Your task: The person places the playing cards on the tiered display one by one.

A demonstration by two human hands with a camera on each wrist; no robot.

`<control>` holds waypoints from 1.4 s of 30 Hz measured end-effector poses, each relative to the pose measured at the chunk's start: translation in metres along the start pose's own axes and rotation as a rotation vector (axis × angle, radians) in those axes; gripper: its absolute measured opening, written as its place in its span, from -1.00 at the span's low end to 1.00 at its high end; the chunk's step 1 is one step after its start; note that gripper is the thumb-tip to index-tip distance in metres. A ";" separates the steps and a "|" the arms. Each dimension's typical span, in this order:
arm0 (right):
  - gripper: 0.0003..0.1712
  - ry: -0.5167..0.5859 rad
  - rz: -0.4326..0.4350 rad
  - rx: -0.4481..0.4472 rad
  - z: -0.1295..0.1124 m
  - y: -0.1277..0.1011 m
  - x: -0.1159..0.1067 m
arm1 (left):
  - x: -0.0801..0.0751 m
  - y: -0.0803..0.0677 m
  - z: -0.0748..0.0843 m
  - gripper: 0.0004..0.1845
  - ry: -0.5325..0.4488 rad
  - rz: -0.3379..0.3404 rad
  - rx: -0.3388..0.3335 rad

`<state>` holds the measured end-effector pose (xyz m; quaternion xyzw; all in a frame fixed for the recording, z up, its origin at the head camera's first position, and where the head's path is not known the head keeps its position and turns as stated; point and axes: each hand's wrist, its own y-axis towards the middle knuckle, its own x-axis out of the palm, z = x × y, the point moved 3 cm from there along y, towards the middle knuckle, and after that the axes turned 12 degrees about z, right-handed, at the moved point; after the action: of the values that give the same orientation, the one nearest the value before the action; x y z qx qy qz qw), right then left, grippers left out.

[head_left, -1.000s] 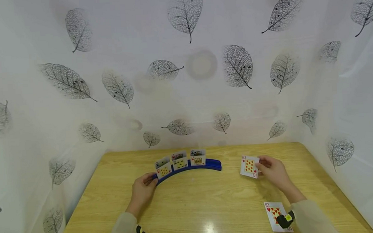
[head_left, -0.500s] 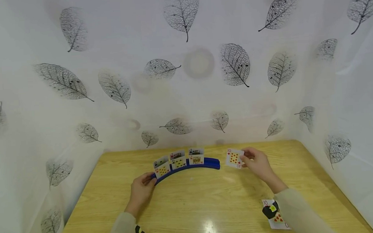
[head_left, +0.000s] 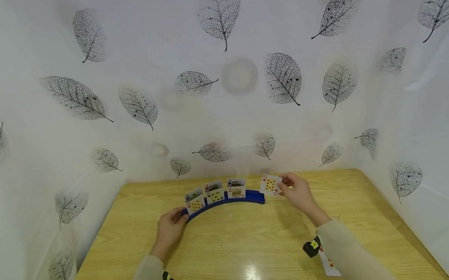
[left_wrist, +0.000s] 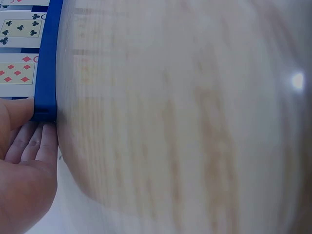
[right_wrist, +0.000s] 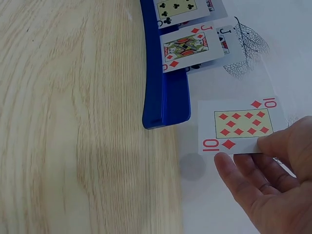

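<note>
A curved blue card holder (head_left: 256, 196) stands on the table with playing cards upright in two rows. Its left end is held by my left hand (head_left: 170, 225), thumb on the near side and fingers behind, as the left wrist view shows. My right hand (head_left: 299, 192) pinches the ten of diamonds (right_wrist: 241, 126) by one edge between thumb and fingers, raised just beyond the holder's right end. Closest to that card in the holder is a jack of diamonds (right_wrist: 187, 47) with another jack behind it. A diamonds card (left_wrist: 17, 73) sits nearest my left thumb.
On the wooden table (head_left: 230, 245), a ten of hearts (head_left: 332, 271) lies mostly hidden beneath my right sleeve (head_left: 348, 247). A white leaf-printed sheet (head_left: 242, 122) rises behind the table and along both sides.
My right hand has carried the ten of diamonds leftward and slightly farther back, up to the holder's right end. The right sleeve now covers more of the ten of hearts. My left hand keeps its hold.
</note>
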<state>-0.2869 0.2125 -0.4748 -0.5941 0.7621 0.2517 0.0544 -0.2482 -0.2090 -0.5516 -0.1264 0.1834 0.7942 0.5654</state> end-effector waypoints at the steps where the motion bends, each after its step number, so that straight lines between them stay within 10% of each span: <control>1: -0.77 -0.003 -0.001 -0.001 -0.001 0.001 0.002 | 0.000 0.000 0.000 -0.67 0.000 -0.002 -0.004; 42: -0.79 -0.090 -0.034 -0.058 -0.011 0.009 0.039 | 0.001 -0.002 -0.002 -0.66 -0.010 0.000 -0.009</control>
<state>-0.3037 0.1745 -0.4773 -0.5963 0.7411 0.2993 0.0755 -0.2469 -0.2084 -0.5536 -0.1253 0.1770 0.7957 0.5656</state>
